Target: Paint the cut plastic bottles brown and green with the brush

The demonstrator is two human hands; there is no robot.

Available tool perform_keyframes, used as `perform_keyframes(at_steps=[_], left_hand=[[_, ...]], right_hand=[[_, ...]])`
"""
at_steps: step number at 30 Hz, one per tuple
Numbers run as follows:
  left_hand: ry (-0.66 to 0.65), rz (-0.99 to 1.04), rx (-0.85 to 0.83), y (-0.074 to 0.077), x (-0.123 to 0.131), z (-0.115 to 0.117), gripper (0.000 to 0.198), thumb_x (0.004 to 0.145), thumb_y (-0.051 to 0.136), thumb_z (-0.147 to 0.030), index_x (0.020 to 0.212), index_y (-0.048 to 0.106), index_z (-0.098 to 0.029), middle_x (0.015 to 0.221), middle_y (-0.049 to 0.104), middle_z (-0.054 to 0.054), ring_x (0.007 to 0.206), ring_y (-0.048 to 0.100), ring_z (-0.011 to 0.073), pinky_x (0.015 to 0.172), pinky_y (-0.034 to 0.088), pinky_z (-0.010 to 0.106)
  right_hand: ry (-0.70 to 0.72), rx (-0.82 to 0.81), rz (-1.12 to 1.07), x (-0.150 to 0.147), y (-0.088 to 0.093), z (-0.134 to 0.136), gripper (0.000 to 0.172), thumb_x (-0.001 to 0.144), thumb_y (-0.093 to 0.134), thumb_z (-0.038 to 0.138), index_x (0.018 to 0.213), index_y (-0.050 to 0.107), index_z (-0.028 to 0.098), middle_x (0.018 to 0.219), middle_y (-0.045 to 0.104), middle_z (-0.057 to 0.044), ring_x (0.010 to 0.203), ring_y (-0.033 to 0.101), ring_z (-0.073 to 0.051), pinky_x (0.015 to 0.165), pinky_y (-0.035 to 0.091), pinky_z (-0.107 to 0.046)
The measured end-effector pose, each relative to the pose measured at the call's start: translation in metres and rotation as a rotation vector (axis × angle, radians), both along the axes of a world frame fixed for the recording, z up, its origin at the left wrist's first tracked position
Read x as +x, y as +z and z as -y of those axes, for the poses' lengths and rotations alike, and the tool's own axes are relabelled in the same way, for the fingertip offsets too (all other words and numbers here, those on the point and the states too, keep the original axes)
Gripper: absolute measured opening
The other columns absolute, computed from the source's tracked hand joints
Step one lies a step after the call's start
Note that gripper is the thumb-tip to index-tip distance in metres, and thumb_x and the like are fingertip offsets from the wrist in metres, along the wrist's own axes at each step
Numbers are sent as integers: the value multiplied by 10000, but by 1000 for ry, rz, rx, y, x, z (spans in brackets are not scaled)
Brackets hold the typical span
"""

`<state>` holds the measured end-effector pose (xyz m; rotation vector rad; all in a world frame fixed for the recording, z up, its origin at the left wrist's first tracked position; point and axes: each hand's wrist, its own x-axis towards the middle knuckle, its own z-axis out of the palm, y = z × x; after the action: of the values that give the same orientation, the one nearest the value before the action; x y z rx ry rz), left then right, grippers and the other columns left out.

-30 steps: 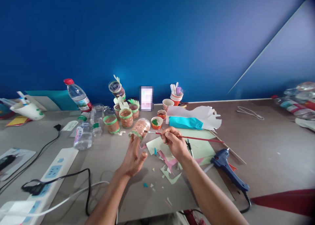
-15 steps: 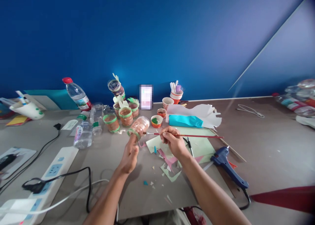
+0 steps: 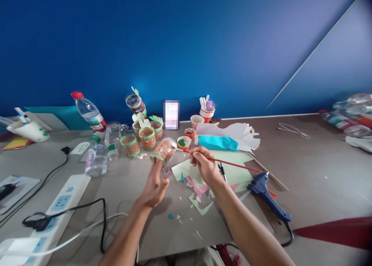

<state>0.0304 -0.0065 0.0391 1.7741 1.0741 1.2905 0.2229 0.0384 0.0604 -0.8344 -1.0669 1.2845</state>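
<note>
My left hand holds up a clear cut-bottle cup, tilted, with brown paint on its side and a green rim facing me. The fingers reach in at the rim, where their tips are hidden, and the thumb stands away. In my right hand a thin red paintbrush is pinched near its bristle end. Its tip touches or nearly touches the base end of the cup. Just behind are a paper cup of green paint and a smaller one of brown paint.
Several brown-painted cups with green rims stand at the back left, beside clear bottles. A blue glue gun lies at right. Paper scraps litter the front. A white power strip with cables occupies the left.
The brush tip has moved up and slightly right along the cup toward its base end, and the brush handle now slopes more. My left thumb has spread outward.
</note>
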Motion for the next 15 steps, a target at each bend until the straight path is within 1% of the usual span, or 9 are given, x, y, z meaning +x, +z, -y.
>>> perform_keyframes(at_steps=[2,4,8,10,12,15], left_hand=[[8,-9,16,1,0,0,819,813,374,-757,1397,430,-185,1381,508,172,1361,359,371,1110,273,513],[8,-19,23,1,0,0,819,813,366,-761,1389,440,-183,1372,511,173,1353,367,372,1109,270,515],[-9,-49,26,1,1,0,820,802,390,-764,1368,465,-176,1361,517,176,1341,382,377,1105,274,514],[3,-20,15,0,0,-1,822,806,379,-765,1371,462,-173,1360,519,176,1342,387,371,1105,285,500],[19,21,13,-2,-1,-2,820,815,363,-759,1379,453,-170,1362,519,176,1348,388,363,1112,283,485],[8,35,19,-5,-2,-2,821,819,368,-751,1387,445,-164,1378,507,180,1356,380,362,1124,267,487]], right_hand=[[-37,-10,2,1,0,0,99,718,573,218,683,659,182,519,559,13,486,432,-108,482,315,-256],[-51,-11,-32,1,1,0,94,708,577,230,679,654,184,511,553,17,479,428,-108,476,303,-255],[-8,5,-35,0,0,0,109,737,589,263,736,667,186,570,597,5,498,455,-111,498,329,-264],[-32,-6,-19,1,-1,-2,96,727,583,234,707,661,182,542,581,8,490,445,-109,490,312,-261],[-65,-21,-51,4,-2,-4,90,709,577,223,676,651,182,504,553,15,478,432,-106,478,289,-258],[-70,-26,-123,6,0,-6,94,710,600,264,679,643,187,516,562,14,479,438,-106,476,292,-255]])
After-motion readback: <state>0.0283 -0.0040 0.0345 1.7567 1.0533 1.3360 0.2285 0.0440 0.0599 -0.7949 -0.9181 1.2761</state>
